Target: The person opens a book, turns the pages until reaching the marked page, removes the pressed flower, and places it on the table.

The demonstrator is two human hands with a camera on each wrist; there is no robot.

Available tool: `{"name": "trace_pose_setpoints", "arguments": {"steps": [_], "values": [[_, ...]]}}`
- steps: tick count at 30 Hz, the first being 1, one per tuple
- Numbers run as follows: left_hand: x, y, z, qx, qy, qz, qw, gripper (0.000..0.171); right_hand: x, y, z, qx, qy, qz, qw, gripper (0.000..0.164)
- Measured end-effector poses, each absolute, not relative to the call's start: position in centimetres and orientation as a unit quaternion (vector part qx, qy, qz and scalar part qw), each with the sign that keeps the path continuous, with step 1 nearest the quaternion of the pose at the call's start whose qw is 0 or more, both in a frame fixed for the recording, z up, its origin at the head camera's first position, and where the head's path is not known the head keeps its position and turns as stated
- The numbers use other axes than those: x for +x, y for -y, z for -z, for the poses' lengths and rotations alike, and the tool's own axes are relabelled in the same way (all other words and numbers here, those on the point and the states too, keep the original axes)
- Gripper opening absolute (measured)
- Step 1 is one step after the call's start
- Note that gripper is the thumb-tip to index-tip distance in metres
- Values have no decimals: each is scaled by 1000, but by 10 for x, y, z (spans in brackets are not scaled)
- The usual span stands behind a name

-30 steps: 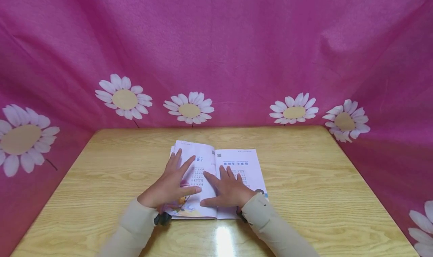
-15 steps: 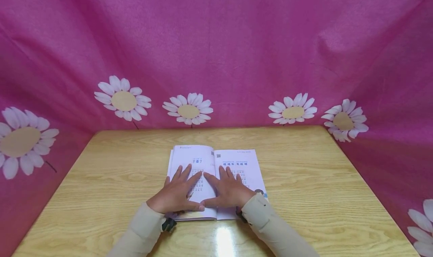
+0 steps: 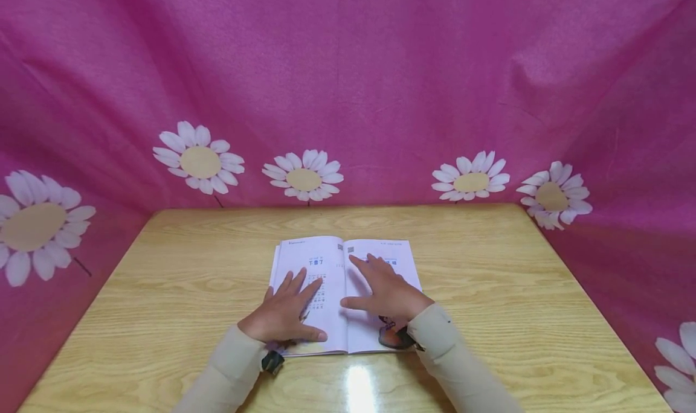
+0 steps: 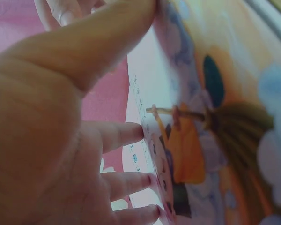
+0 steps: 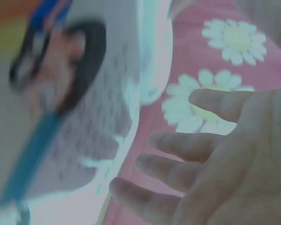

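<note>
The book lies spread flat, face up, on the counter. From where I stand, pale wood runs a good way out to the left and right of the book before the counter's side edges, with a narrower strip beyond it up to the far edge. Along the book's left outer edge a sliver of lower leaves peeks out.

Its white pages carry blue headings and rows of small dark print, and a little coded square sits at the top on either side of the fold. Low on the left page I make out a painted broom among pale blue and orange patches; the figure on the right page is too blurred to read.

The left hand rests on the book's left page, its grip spread, fingertips touching the paper. The right hand is over the right page, its grip spread too, thumb toward the fold, fingers seemingly raised off the paper. A strip of page around the fold shows between them.

Beige sleeves come in from the near side of the book, where a glare shines. Beyond the book hangs magenta cloth with white daisies.
</note>
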State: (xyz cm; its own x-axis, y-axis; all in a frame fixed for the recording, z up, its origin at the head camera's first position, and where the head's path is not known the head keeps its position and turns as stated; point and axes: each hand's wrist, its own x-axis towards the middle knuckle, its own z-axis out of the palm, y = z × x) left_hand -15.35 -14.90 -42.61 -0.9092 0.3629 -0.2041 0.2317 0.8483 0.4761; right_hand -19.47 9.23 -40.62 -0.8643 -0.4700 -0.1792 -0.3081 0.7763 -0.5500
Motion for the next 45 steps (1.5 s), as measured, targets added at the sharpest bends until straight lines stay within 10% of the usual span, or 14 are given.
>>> {"name": "trace_pose_setpoints", "arguments": {"steps": [45], "values": [[-153, 145, 429, 151, -952, -228, 140, 106, -230, -141, 429, -83, -955, 238, 159, 105]]}}
